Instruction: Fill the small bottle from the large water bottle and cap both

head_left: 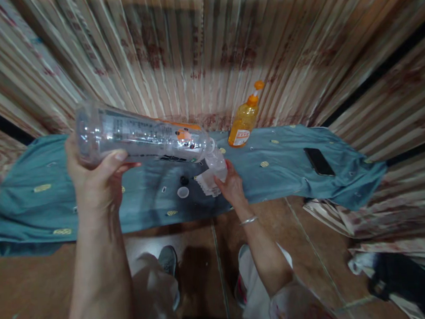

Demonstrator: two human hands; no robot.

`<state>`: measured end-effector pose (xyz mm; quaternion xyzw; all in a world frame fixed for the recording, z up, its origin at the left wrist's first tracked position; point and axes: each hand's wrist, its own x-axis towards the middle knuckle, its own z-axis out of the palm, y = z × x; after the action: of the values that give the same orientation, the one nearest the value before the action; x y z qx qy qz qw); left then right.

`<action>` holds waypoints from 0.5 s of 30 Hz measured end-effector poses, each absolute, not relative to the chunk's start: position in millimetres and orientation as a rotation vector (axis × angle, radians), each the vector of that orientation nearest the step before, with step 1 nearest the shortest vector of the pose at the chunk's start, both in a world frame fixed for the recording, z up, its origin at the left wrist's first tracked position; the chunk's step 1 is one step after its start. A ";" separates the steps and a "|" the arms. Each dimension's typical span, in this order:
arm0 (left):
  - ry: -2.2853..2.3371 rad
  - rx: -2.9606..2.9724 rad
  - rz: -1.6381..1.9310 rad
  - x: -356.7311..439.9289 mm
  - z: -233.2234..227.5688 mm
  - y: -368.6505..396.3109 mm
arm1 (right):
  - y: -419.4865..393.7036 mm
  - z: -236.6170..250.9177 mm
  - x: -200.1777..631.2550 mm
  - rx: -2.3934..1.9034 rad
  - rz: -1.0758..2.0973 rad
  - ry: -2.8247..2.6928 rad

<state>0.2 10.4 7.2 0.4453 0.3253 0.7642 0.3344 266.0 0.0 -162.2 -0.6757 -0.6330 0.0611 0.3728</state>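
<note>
My left hand grips the base of a large clear plastic bottle, tipped nearly flat with its mouth pointing right and slightly down. The mouth sits over a small clear plastic cup that my right hand holds just above a blue-green cloth. The bottle looks almost empty. A white cap and a small dark cap lie on the cloth just left of the cup.
An orange bottle with an orange cap stands at the back of the cloth. A black phone lies on the cloth to the right. Striped curtains hang behind. My feet show on the brown tiled floor below.
</note>
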 end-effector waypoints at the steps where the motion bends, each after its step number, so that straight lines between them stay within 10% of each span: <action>1: 0.856 1.170 1.993 0.3 7.3 10.5 | 0.1 -161.4 265.8 -1.741 0.167 -1.621; 15: 0.843 1.222 1.994 0.2 10.9 10.3 | -0.1 -162.3 265.8 -1.723 0.150 -1.630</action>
<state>0.2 10.3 10.9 0.4655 0.3212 0.7594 0.3218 265.8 -0.1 -162.3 -0.6726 -0.6362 0.0586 0.3734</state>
